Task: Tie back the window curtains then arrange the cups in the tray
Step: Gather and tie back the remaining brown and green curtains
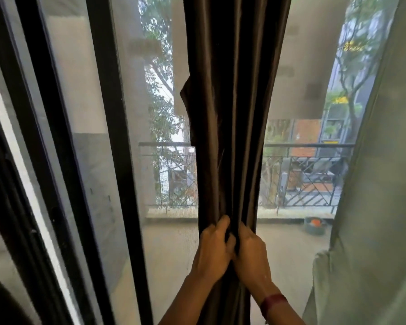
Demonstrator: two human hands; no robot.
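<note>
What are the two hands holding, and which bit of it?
Both the left hand and the right hand grip the dark curtain, bunched together low down on its folds, side by side.

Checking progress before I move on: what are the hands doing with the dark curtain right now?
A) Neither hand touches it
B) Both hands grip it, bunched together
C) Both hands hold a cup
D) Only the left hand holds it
B: the left hand and the right hand are side by side, fingers curled into the folds of the gathered dark curtain; no tie-back or cup is in view.
</note>
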